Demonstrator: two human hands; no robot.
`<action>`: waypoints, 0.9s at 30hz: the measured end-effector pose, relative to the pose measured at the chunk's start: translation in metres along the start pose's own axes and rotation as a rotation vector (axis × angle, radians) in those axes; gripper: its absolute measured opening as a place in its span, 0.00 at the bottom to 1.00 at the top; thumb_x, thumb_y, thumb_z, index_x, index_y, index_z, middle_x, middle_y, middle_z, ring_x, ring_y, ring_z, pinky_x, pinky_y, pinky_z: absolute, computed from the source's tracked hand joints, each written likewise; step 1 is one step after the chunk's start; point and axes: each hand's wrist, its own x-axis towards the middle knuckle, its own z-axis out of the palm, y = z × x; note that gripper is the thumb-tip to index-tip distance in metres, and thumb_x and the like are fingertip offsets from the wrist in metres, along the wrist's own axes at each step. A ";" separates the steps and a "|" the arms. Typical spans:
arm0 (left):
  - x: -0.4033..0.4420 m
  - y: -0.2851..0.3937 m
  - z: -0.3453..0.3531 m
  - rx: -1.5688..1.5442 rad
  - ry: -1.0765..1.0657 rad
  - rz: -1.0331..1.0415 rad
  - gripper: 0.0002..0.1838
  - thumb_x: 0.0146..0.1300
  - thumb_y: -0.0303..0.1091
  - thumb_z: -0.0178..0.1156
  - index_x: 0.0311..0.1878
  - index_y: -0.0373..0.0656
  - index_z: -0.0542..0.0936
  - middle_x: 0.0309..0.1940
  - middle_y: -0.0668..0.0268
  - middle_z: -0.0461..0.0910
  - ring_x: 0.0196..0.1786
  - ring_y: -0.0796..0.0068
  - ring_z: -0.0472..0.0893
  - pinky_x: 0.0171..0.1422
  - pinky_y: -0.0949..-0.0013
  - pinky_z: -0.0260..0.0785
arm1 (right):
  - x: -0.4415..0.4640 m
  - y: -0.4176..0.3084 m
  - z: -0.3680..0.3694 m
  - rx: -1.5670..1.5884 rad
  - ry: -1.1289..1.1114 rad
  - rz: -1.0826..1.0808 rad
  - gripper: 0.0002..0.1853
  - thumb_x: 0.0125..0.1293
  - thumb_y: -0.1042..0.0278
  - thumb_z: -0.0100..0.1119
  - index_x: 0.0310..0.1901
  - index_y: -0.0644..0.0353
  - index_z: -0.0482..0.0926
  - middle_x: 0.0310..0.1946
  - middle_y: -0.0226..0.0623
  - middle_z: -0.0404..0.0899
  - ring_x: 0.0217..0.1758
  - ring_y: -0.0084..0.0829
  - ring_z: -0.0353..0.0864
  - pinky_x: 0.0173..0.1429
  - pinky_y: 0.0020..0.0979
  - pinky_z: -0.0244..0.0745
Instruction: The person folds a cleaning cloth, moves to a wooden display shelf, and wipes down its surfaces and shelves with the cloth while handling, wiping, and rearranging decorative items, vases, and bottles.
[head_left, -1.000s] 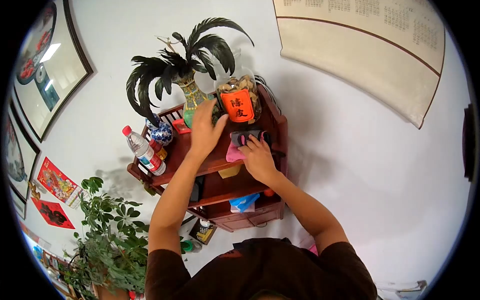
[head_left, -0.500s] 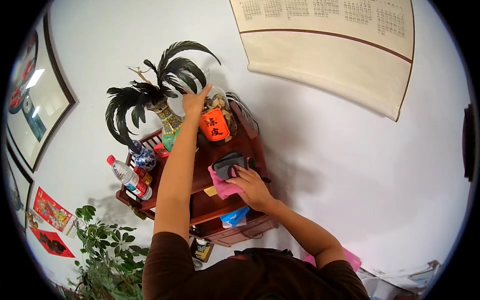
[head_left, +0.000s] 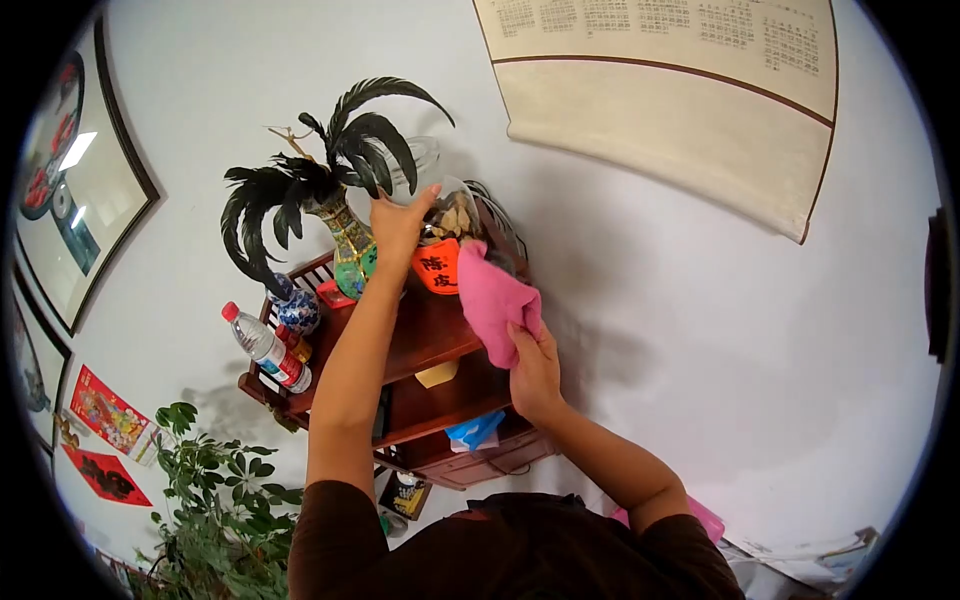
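A clear jar [head_left: 457, 218] of dried brown pieces, with an orange label [head_left: 437, 267], stands on the top of a dark red wooden shelf unit [head_left: 425, 340]. My left hand [head_left: 402, 222] grips the jar's upper left side, thumb across it and the other fingers partly hidden. In my right hand [head_left: 536, 375] is a pink cloth [head_left: 497, 303], which hangs over the jar's lower right side and covers part of the label. Left of the jar is a patterned vase [head_left: 345, 240] with black feathers [head_left: 370, 135].
A water bottle [head_left: 268, 348] and a blue-and-white vase [head_left: 297, 308] stand at the shelf's left end. Coiled cable [head_left: 508, 222] lies behind the jar. A leafy plant [head_left: 215, 480] is at lower left. A calendar scroll [head_left: 670, 110] hangs on the wall.
My right hand has lifted the cloth from the shelf top up to the jar's right side, its pink face now showing. My left hand stays at the jar; the view has shifted slightly.
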 end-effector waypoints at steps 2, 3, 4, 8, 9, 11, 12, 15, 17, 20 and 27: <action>-0.002 -0.007 -0.009 -0.001 -0.129 -0.249 0.41 0.48 0.50 0.79 0.55 0.28 0.75 0.43 0.50 0.83 0.40 0.56 0.82 0.46 0.62 0.74 | 0.005 -0.007 0.017 -0.114 -0.022 -0.116 0.20 0.75 0.73 0.51 0.66 0.64 0.72 0.60 0.34 0.76 0.61 0.26 0.75 0.67 0.29 0.67; -0.006 0.017 -0.019 -0.071 -0.169 -0.301 0.38 0.49 0.48 0.79 0.54 0.28 0.75 0.41 0.54 0.82 0.35 0.65 0.81 0.40 0.66 0.73 | 0.009 -0.014 0.028 -0.233 -0.036 -0.174 0.21 0.74 0.73 0.51 0.66 0.64 0.71 0.61 0.36 0.75 0.62 0.28 0.75 0.68 0.31 0.66; -0.009 0.030 -0.025 -0.142 -0.209 -0.354 0.36 0.50 0.46 0.78 0.53 0.28 0.74 0.38 0.58 0.82 0.29 0.73 0.79 0.34 0.69 0.72 | 0.016 -0.017 0.037 -0.352 -0.049 -0.232 0.22 0.74 0.74 0.50 0.67 0.64 0.71 0.62 0.38 0.74 0.63 0.30 0.75 0.68 0.32 0.66; -0.013 0.011 -0.032 -0.140 -0.156 -0.372 0.37 0.49 0.45 0.79 0.55 0.28 0.74 0.49 0.51 0.81 0.47 0.68 0.80 0.53 0.67 0.73 | 0.083 -0.007 0.058 -0.985 -0.055 -0.793 0.22 0.69 0.76 0.50 0.64 0.65 0.73 0.60 0.48 0.75 0.64 0.45 0.74 0.68 0.42 0.66; -0.014 0.003 -0.032 -0.129 -0.137 -0.291 0.37 0.50 0.43 0.79 0.55 0.28 0.74 0.49 0.52 0.81 0.47 0.69 0.80 0.52 0.68 0.73 | 0.106 0.008 0.055 -1.059 -0.075 -0.841 0.21 0.67 0.76 0.50 0.62 0.66 0.74 0.57 0.49 0.76 0.64 0.45 0.73 0.67 0.41 0.67; -0.016 0.001 -0.035 -0.214 -0.136 -0.220 0.36 0.52 0.40 0.78 0.57 0.28 0.73 0.50 0.52 0.80 0.48 0.69 0.80 0.53 0.68 0.73 | 0.143 0.014 0.055 -1.150 -0.100 -0.827 0.18 0.66 0.74 0.51 0.57 0.67 0.77 0.53 0.52 0.78 0.61 0.48 0.74 0.64 0.44 0.68; -0.019 0.005 -0.038 -0.312 -0.153 -0.231 0.36 0.52 0.38 0.77 0.59 0.28 0.72 0.52 0.53 0.80 0.48 0.68 0.80 0.53 0.67 0.73 | 0.160 0.011 0.056 -1.166 -0.105 -0.767 0.17 0.65 0.73 0.52 0.54 0.67 0.78 0.52 0.53 0.79 0.59 0.52 0.75 0.61 0.47 0.69; -0.017 0.009 -0.045 -0.435 -0.206 -0.192 0.36 0.54 0.34 0.76 0.62 0.31 0.69 0.55 0.53 0.78 0.51 0.67 0.80 0.55 0.67 0.74 | 0.217 -0.001 0.066 -1.098 -0.166 -0.355 0.15 0.64 0.67 0.52 0.47 0.67 0.80 0.44 0.56 0.82 0.51 0.56 0.78 0.56 0.51 0.71; -0.016 0.016 -0.052 -0.460 -0.260 -0.211 0.36 0.54 0.32 0.75 0.63 0.32 0.69 0.56 0.54 0.78 0.53 0.67 0.79 0.56 0.67 0.74 | 0.240 -0.009 0.070 -0.985 -0.222 -0.117 0.15 0.65 0.64 0.51 0.44 0.67 0.81 0.37 0.49 0.82 0.43 0.48 0.79 0.49 0.45 0.72; -0.016 0.029 -0.056 -0.482 -0.309 -0.259 0.36 0.54 0.32 0.75 0.63 0.34 0.69 0.56 0.55 0.77 0.54 0.67 0.79 0.55 0.66 0.75 | 0.250 -0.010 0.068 -0.887 -0.278 -0.062 0.15 0.66 0.63 0.50 0.42 0.66 0.82 0.32 0.42 0.81 0.37 0.39 0.79 0.42 0.40 0.72; -0.008 0.012 -0.040 -0.403 -0.250 -0.352 0.36 0.53 0.38 0.77 0.61 0.32 0.72 0.53 0.56 0.80 0.52 0.68 0.80 0.53 0.66 0.73 | 0.140 0.024 0.058 -1.166 0.026 -0.663 0.18 0.66 0.73 0.53 0.57 0.64 0.77 0.55 0.57 0.75 0.59 0.57 0.73 0.62 0.48 0.68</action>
